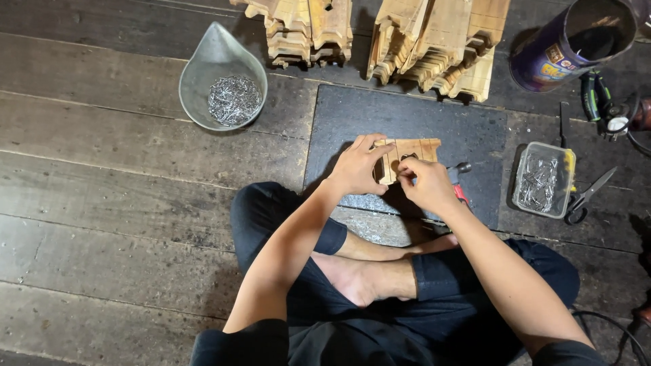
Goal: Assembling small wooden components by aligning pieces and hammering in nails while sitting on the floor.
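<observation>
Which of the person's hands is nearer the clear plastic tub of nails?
Right. The right hand, on the small wooden piece, sits just left of the clear plastic tub of nails; the left hand is farther left.

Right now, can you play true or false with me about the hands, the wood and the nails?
1. Both hands touch a small wooden piece on the dark mat. True: the left hand holds its left end and the right hand pinches at its front edge.
2. The metal bowl of nails is to the right of the mat. False: it sits to the left, on the floorboards.
3. The clear plastic tub holds nails. True.
4. The scissors are in the right hand. False: they lie on the floor beside the tub.
5. The stacks of wooden pieces lie behind the mat. True.
</observation>
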